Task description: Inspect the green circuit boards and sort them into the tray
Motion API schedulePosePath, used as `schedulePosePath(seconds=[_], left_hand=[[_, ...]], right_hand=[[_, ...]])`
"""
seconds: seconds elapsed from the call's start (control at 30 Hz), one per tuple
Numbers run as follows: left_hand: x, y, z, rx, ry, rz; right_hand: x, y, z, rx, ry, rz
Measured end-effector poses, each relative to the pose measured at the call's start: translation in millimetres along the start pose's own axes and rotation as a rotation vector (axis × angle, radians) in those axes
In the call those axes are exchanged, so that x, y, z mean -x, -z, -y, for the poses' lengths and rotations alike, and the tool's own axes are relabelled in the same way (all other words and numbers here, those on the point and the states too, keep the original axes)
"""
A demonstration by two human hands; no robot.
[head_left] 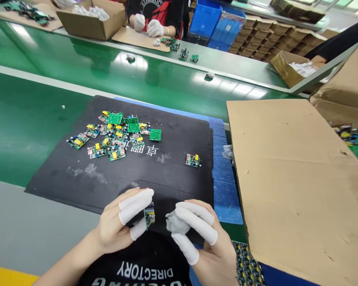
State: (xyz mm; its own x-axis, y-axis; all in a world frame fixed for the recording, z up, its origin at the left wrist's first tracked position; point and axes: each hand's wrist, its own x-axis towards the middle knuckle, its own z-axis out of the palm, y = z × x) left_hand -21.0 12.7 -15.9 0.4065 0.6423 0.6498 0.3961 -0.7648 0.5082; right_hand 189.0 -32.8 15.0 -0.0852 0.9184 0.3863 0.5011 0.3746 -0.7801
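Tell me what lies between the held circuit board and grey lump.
Just an open gap; the head view shows black mat between the circuit board and grey lump.

- Wearer's black shirt [150,252]: "DIRECTORY", white capitals, upside down to me; a larger line below, cut off, I cannot read whole.
- Black mat [176,176]: white Chinese characters, partly under circuit boards [117,153]; I make out "卓".
- Co-worker's shirt [167,12]: curved lettering, too small for me.
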Motion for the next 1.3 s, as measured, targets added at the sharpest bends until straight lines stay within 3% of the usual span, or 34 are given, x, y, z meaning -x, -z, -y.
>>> schedulePosePath(seconds=[0.17,0.37,0.53,1.03,1.17,1.3], left_hand=[[-1,1.3,-4,-0.02,-0.044,0.008],[1,1.3,-15,0.069,0.025,-0.02],[1,0.4,-23,0.19,0.129,-0.004],[5,-7.5,-12,0.104,0.111,0.002],[3,-9.0,-8,0.136,0.099,0.034],[0,-9.7,-9,0.181,0.127,0.062]], right_hand=[[-4,-5,12,-0.179,0.034,0.056],[2,-24,16,-0.442,-0.1,-0.094],[6,-26,19,-0.336,-0.06,-0.124],[5,-33,11,0.041,0.121,-0.108],[8,-35,8,0.019,0.093,-0.13],[4,-33,4,-0.235,-0.024,-0.109]])
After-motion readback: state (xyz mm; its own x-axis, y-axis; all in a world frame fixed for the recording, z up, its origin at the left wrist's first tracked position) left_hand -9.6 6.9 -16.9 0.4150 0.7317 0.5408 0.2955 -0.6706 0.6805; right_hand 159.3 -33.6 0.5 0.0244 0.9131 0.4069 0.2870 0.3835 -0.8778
